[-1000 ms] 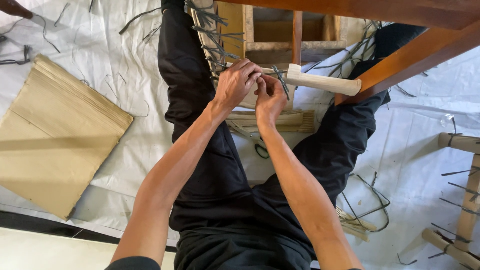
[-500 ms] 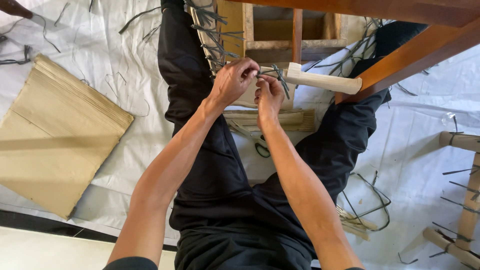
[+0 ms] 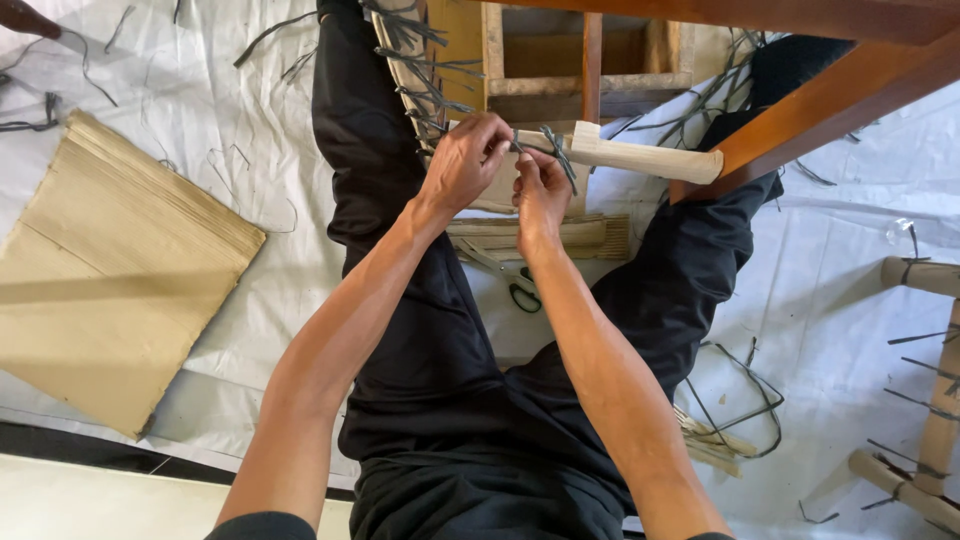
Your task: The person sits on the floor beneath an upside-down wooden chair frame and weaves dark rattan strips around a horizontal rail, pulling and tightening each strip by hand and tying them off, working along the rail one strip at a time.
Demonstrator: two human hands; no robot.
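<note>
While both hands, left (image 3: 465, 160) and right (image 3: 543, 190), pinch it, the dark strand (image 3: 556, 150) runs between their fingertips.

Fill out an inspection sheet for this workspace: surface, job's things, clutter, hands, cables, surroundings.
Surface: white sheet over the floor, creased.
Job's things: pale wooden rail with dark strips tied at its end; wooden frame behind it.
Clutter: cut strips scattered on the sheet; scissors between the legs; flat cardboard on the person's left; strip bundle by the right leg.
Hands: left hand and right hand both pinch the dark strips at the rail.
Cables: nothing seen.
Surroundings: brown beam at upper right; pale wooden poles at the right edge.
</note>
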